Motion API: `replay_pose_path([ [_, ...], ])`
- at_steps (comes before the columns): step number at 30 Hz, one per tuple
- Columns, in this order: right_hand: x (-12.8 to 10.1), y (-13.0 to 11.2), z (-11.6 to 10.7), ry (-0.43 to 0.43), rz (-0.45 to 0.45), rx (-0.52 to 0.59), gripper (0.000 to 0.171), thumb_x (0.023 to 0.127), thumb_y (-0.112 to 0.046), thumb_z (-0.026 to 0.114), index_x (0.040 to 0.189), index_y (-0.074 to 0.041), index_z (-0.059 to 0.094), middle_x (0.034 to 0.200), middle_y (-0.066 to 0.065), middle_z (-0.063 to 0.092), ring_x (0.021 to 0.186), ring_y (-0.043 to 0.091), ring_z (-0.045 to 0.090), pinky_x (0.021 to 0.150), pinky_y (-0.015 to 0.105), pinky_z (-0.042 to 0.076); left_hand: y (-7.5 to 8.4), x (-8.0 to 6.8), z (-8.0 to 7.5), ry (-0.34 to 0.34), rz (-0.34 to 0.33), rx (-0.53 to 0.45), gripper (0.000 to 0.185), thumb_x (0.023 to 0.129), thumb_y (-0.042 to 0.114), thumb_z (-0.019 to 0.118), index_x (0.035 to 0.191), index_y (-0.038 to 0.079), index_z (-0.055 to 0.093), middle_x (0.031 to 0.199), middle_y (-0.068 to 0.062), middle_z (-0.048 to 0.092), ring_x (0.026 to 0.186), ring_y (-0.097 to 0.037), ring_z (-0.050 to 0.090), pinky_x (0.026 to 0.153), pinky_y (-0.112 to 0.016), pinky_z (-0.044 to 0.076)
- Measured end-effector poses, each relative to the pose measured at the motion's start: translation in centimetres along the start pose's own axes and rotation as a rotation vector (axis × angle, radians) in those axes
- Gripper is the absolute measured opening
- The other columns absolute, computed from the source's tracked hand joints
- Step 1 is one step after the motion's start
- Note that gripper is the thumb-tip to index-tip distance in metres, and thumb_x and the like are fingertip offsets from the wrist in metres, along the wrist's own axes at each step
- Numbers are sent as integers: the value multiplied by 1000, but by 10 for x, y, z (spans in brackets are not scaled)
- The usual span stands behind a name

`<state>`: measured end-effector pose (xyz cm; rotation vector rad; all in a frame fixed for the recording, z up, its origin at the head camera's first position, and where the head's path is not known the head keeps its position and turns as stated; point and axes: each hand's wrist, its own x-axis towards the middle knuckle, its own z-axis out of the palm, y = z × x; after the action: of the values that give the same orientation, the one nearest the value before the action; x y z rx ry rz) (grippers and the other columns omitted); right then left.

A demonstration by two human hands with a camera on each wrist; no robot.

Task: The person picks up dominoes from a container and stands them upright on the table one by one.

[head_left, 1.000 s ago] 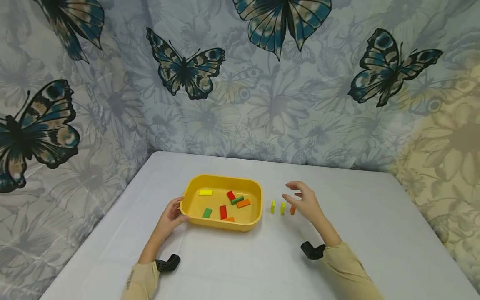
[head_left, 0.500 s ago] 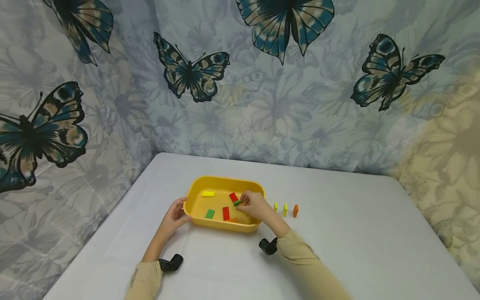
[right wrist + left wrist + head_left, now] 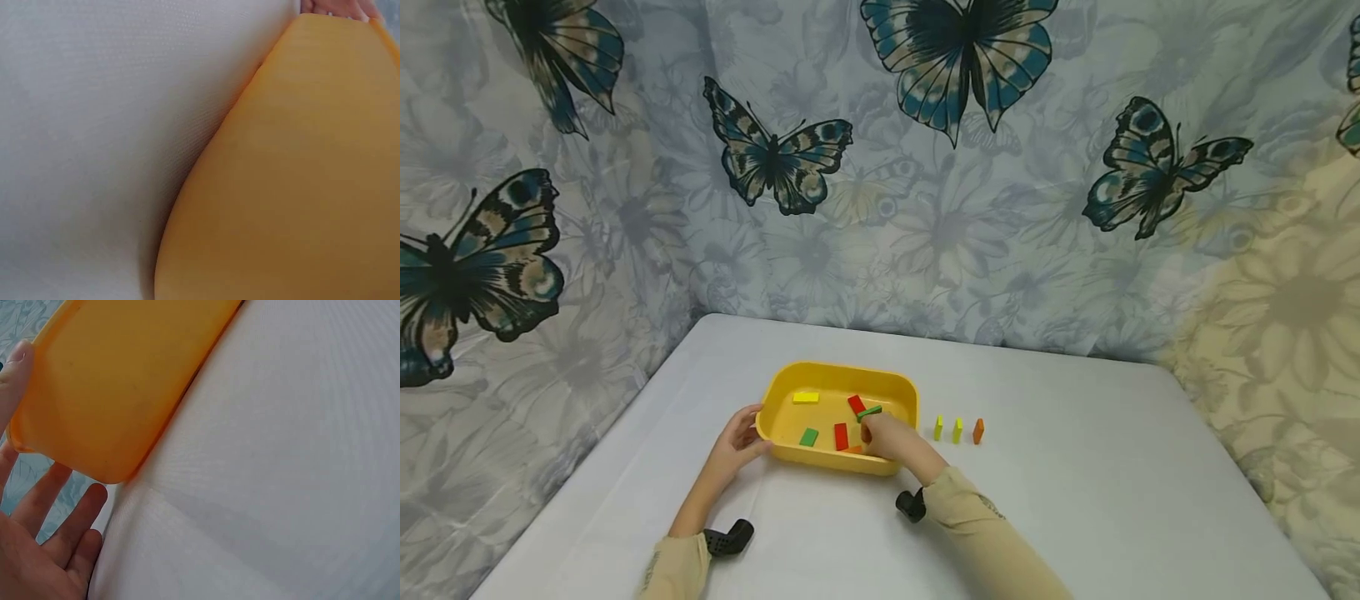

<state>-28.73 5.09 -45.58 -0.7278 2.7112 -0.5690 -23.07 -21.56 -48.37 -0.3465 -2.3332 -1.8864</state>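
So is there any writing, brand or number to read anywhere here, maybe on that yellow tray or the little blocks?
None can be read: the yellow plastic tray, the small coloured blocks and the butterfly-print backdrop cloth carry no legible text.
A faint mark on the left beige sleeve is too small to read.

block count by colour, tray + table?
Yellow: 3, one in the yellow tray at, two standing on the table
Green: 2
Red: 2
Orange: 2, one on the table, one partly hidden by the right hand at
Total: 9 visible
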Motion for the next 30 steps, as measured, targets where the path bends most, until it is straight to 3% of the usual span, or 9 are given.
replay_pose_path([
  [6,1,2,-2,17,-124,10,15,77,-11,70,87,-8,60,71,-1,51,64,13,46,60,24,40,2,2,1,-6,0,-21,60,79,-2,65,130,-6,34,128,-27,42,103,-43,44,88,-50,33],
  [11,5,0,-1,7,-242,-36,12,78,-10,70,90,-12,67,77,-3,56,70,11,49,67,22,42,2,0,0,4,-18,3,60,79,-2,65,130,-5,35,128,-27,42,103,-42,44,87,-43,36],
  [20,5,0,-1,-15,-239,-63,15,75,-1,69,75,-11,59,70,-6,48,66,11,44,62,21,39,1,0,-1,0,-12,15,59,80,-1,65,130,-4,35,128,-26,42,104,-41,45,88,-49,34],
  [30,6,2,-3,-32,-226,8,10,79,-6,67,89,-7,66,75,-4,55,68,11,46,64,20,41,2,1,1,8,-14,8,59,79,-4,64,130,-6,34,127,-27,42,103,-42,44,88,-53,31],
])
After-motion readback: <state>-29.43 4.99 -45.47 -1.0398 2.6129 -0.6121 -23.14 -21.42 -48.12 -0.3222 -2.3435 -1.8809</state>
